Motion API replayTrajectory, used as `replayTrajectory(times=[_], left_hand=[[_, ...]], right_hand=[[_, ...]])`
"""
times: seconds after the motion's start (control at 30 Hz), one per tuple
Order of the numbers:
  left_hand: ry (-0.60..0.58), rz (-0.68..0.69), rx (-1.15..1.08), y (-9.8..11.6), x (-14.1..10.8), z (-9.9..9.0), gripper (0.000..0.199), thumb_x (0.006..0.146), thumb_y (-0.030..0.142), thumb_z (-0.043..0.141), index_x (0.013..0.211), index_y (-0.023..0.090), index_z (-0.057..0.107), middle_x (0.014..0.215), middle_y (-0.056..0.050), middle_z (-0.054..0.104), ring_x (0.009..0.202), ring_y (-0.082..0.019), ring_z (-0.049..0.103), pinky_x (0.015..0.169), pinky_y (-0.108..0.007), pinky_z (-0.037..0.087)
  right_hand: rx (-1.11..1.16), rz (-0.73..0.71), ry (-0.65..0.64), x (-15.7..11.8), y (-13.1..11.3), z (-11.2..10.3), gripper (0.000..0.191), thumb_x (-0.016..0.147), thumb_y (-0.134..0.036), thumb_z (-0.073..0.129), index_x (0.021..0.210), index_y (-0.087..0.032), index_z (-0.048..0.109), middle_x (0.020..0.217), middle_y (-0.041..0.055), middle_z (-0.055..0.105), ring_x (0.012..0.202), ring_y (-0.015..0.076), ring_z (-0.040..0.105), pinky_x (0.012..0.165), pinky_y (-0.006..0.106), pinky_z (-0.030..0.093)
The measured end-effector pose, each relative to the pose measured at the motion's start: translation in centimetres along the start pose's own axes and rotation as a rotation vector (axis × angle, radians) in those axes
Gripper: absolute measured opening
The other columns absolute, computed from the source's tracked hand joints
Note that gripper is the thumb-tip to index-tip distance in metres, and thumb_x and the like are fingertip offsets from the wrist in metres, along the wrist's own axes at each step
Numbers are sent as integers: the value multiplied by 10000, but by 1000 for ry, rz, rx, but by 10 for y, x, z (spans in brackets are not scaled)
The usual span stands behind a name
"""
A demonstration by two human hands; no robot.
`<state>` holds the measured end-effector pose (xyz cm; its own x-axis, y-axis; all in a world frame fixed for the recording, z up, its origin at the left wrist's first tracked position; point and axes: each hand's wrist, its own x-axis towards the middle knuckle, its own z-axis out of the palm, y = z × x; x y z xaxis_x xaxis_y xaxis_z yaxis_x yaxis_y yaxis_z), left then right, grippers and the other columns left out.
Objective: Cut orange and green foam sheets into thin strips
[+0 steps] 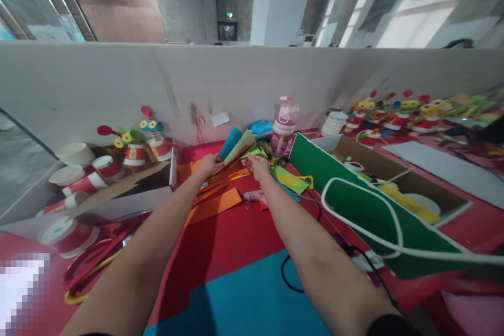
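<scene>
Centre of frame, slightly above the middle: teal sheet and pale sheet lie side by side, both curling up off the red worktop. Long axes roughly parallel, slanting from lower left to upper right of the frame. Pale one sits on the right.

Left hand is at the lower-left end of the pair, in line with that slant and nearer to the teal. Fingers look pinched on the low end of the teal sheet; cannot tell whether the pale one is in the same grip.

Right hand is just right of the pale sheet and lower than its free end. Fingers bent, thumb near the fingertips, little gap; cannot tell if they hold an edge or nothing. A green scrap lies just above them in the frame.

Key relation, as judged: from the right fingers the pale sheet lies up and to the left, so a reach there would cross the long axis; the left would work along it. Right hand is nearer to the free end, left to the low end.

Below both hands, left of centre: orange sheet, flat. Green strip right of the right wrist. Pink bottle stands beyond, upper right of the hands.
</scene>
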<state>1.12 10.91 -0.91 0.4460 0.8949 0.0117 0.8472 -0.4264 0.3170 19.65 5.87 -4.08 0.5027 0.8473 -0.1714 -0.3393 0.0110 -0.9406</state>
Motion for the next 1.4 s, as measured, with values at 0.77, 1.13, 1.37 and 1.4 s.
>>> replayTrajectory(times=[0.77, 1.13, 1.37, 1.4], left_hand=[[117, -89, 100, 28, -1, 14, 611, 870, 718, 441, 1045, 219, 749, 985, -127, 754, 924, -235, 692, 737, -271, 476], [348, -85, 46, 50, -7, 10, 506, 879, 649, 471, 1066, 276, 757, 1195, -116, 672, 1138, -343, 510, 930, -483, 412], [291, -74, 57, 52, -4, 3, 469, 895, 614, 494, 1064, 273, 767, 1076, -117, 726, 1100, -312, 540, 941, -459, 392], [298, -75, 62, 52, -4, 3, 462, 896, 605, 500, 1066, 267, 764, 1077, -119, 728, 1093, -307, 550, 932, -446, 403]], right_hand=[[-76, -95, 29, 4, -1, 4, 367, 661, -367, 845, 563, -169, 552, 526, -5, 646, 462, 90, 569, 376, 167, 295], [-137, -218, 0, 16, 8, 0, 446, 540, -549, 832, 545, -185, 574, 472, -72, 489, 517, 88, 461, 494, 208, 335], [-149, -233, -22, 20, 11, 3, 504, 491, -630, 809, 571, -181, 595, 509, -53, 504, 548, 103, 469, 528, 226, 353], [-153, -237, -28, 20, 11, 3, 501, 490, -628, 810, 572, -179, 602, 513, -49, 512, 553, 105, 475, 534, 227, 357]])
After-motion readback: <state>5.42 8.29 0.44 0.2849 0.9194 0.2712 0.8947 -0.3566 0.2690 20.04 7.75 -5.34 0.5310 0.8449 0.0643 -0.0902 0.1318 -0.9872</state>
